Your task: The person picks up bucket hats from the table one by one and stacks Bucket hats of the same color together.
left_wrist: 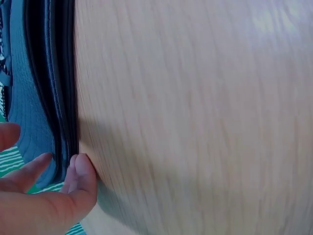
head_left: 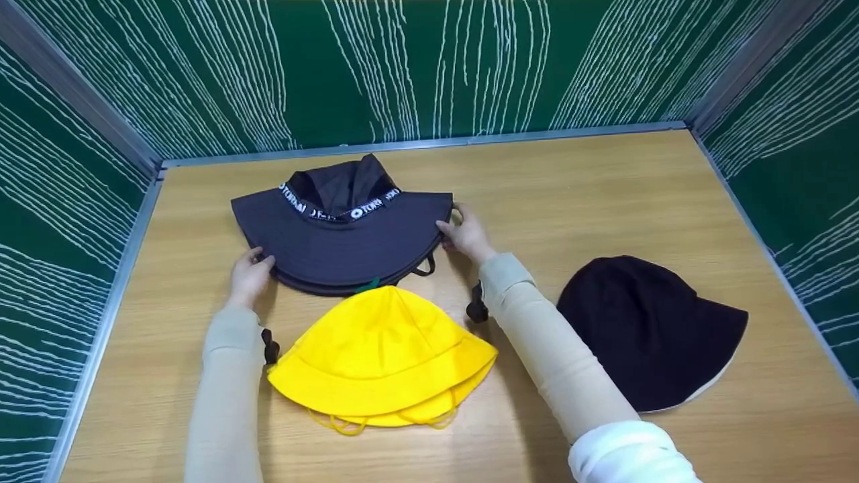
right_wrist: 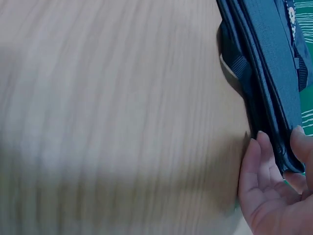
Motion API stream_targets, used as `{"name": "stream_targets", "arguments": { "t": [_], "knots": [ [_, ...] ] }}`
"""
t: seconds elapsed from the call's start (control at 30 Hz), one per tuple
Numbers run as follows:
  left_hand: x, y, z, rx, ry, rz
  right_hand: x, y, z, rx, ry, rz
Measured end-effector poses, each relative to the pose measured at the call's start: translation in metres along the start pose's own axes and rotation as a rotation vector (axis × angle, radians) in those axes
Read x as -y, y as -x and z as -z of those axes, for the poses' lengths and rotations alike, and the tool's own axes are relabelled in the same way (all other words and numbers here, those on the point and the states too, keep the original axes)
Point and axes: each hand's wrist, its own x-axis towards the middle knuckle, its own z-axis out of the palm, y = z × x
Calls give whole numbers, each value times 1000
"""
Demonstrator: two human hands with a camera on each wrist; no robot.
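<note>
A dark grey wide-brimmed hat with a lettered band lies folded toward the back left, its brim edges layered. My left hand is at the left side of its brim; in the left wrist view, the fingertips lie along the brim's edge near the tabletop. My right hand pinches the brim's right corner. The right wrist view has the thumb on top and the other fingers underneath. Just in front of this hat, between my forearms, is a yellow hat with yellow cords.
A black hat with a pale underside edge lies on the right, beside my right forearm. The wooden tabletop is bordered by green panels with white streaks and metal edging. A dark strap hangs from the grey hat's brim.
</note>
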Motion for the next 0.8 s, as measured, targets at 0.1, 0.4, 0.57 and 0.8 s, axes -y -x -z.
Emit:
{"name": "stream_targets", "arguments": {
  "t": [0.1, 0.4, 0.57, 0.8],
  "knots": [
    [0, 0, 2, 15, -47, 3, 0, 2, 2, 1, 90, 20],
    [-15, 5, 3, 99, -129, 17, 6, 6, 16, 20, 245, 45],
    [-34, 17, 1, 88, -185, 0, 19, 12, 24, -18, 139, 76],
    [-69, 55, -29, -7, -127, -231, 41, 32, 31, -45, 178, 172]
  ]
}}
